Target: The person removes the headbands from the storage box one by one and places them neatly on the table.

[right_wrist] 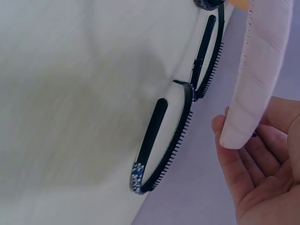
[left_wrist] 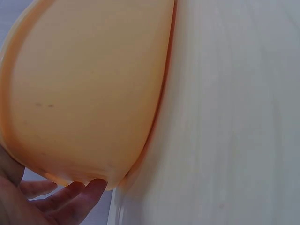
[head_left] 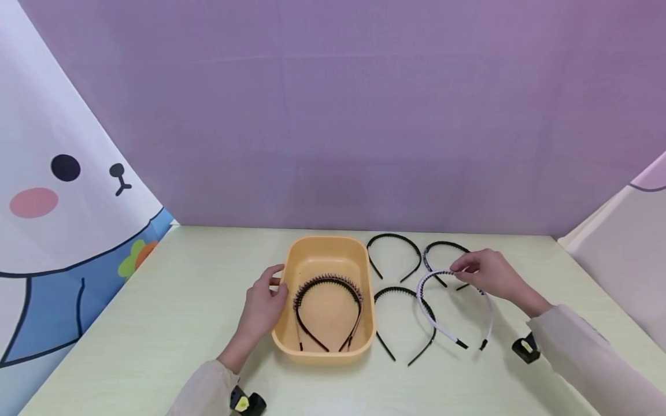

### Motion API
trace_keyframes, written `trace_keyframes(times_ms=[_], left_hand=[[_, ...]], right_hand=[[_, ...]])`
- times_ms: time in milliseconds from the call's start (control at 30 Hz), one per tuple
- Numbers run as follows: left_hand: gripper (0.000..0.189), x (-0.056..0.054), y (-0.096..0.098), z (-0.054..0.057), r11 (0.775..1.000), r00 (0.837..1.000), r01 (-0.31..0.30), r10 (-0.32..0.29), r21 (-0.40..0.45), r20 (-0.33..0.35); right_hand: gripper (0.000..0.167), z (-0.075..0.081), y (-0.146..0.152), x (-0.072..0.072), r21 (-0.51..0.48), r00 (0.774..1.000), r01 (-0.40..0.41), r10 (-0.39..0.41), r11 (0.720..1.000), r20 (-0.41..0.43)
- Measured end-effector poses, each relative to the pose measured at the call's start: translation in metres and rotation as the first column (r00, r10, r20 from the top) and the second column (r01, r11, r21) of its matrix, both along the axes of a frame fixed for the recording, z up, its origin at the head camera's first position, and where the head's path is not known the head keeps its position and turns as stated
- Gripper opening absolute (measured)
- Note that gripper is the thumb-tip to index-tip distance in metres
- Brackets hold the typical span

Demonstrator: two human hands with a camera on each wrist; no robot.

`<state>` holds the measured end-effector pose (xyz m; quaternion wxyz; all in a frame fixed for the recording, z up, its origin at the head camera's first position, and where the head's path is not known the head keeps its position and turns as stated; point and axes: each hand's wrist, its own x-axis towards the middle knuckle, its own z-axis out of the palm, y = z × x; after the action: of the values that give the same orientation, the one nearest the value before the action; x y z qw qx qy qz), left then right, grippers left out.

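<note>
Left grip holds the tray, seemingly two headbands done inside, while right of it three dark ones remain and right grip pinches a white headband

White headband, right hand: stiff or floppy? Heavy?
Probably stiff: the white headband holds an open arch though the right hand pinches it at one spot. Likely light: a slim band. Its black tips are unheld, so may swing.
</note>
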<state>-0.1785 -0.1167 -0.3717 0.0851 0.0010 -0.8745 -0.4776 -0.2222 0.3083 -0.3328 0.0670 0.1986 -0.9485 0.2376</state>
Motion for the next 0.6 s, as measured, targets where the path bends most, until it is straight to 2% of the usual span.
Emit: trace_keyframes(times_ms=[300,600], left_hand=[[0.042,-0.002,-0.001,-0.001,1.000,1.000,-0.008,0.008,-0.002,0.009],[0.042,-0.004,-0.001,-0.002,1.000,1.000,-0.003,0.003,0.004,0.015]], right_hand=[[0.010,-0.005,0.009,0.005,0.003,1.000,0.008,-0.008,1.000,0.004],[0.009,-0.016,0.021,0.007,0.013,1.000,0.017,-0.017,1.000,0.013]])
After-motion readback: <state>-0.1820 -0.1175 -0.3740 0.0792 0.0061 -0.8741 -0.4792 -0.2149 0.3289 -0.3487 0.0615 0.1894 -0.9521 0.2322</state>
